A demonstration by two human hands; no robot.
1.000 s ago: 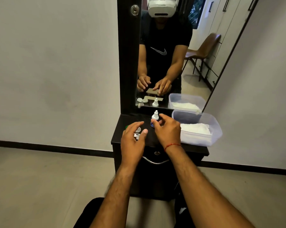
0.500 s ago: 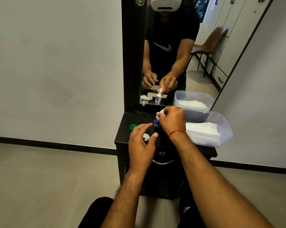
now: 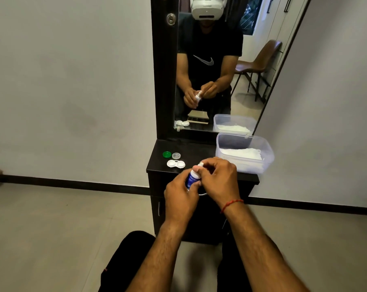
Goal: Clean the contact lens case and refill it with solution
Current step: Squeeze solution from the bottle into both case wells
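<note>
- Green cap (image 3: pixel 167 154): lies flat on the dresser top (image 3: pixel 157 164), at 10 o'clock from the lens case. Same spot as half a second ago.
- Clear cap (image 3: pixel 176 155): lies just beside the green cap, at 12 o'clock from the case.
- Lens case (image 3: pixel 176 164): white, two round wells joined side by side, both uncapped. It sits on the dresser top near the front edge. The left hand hovered over it half a second ago; now it is fully exposed and nothing touches it. Contents of the wells cannot be told.
- Left hand (image 3: pixel 179 199): has left the case and come back toward the person. Its fingers are wrapped round the body of the bottle.
- Solution bottle (image 3: pixel 192 178): small, blue label, white tip, tilted. It is held in the air at 4 o'clock from the case, off the dresser; earlier the right hand alone held it above the top.
- Right hand (image 3: pixel 218 180): fingers curled, pinching the bottle's white tip.
- Plastic container (image 3: pixel 268 159): at 3 o'clock from the case, holding white material, unmoved.
</note>
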